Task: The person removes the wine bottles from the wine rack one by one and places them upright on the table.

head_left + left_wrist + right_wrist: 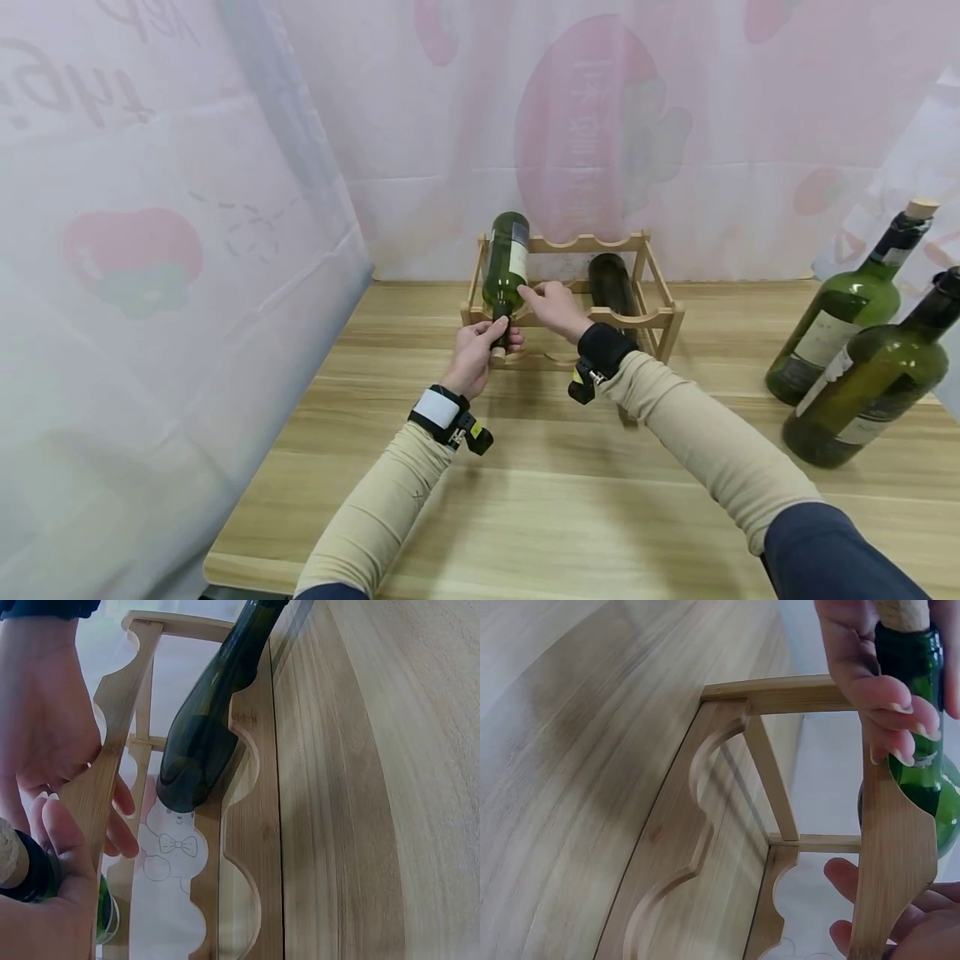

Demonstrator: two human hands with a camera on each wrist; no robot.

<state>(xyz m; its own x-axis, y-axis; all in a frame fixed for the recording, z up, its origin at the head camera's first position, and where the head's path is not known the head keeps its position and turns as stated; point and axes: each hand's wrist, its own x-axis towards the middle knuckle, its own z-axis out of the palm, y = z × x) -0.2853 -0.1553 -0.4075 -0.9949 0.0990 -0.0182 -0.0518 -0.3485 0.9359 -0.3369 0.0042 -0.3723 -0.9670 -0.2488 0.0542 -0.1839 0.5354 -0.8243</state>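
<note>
Rack (651, 320) on table (570, 500) (curtain (420, 167) behind), two bottles (873, 383) right.

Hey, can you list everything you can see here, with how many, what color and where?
Table: 1, light wood, under everything.
Rack: 1, light wood, toward the table's back.
Held bottle: 1, green, at the rack's left end.
Lying bottle: 1, dark green, lower right in the rack.
Standing bottles: 2, green, table's right side.
Corks: 2 visible, tan, in the held bottle and rear standing bottle.
Printed sheet: count unclear, whitish and pink, around the table.
Wrist cameras: 2, black, on black wristbands.
Sleeves: 2, tan, navy above.
Left hand: 1, gripping the held bottle's neck.
Right hand: 1, beside that bottle.
</note>
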